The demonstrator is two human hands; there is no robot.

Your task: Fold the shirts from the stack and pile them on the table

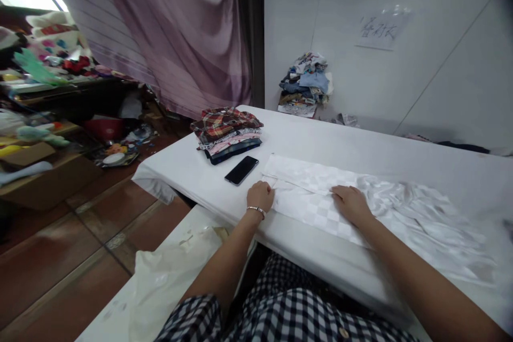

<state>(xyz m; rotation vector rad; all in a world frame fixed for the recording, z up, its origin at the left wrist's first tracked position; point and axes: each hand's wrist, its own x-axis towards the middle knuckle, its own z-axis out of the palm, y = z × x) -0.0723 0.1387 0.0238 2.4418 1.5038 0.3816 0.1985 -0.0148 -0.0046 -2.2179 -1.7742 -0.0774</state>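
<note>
White-draped table (312, 136), satiny cloth (388, 200), left hand (260, 196) gripping its end, right hand (353, 204) touching it (grip unclear)

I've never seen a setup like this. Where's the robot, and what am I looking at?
There is no robot here: these are a person's two bare hands. The single picture comes from a camera worn on that person's head, looking forward and down, so you see roughly what they see.

On the white-covered table lies a length of shiny white checked fabric, flatter at the left and rumpled at the right. Beyond its left end are a dark phone and a stack of folded clothes.

The left hand is curled at the fabric's left end; the right hand rests on it farther along. I can't make out whether either one is pinching it.
</note>
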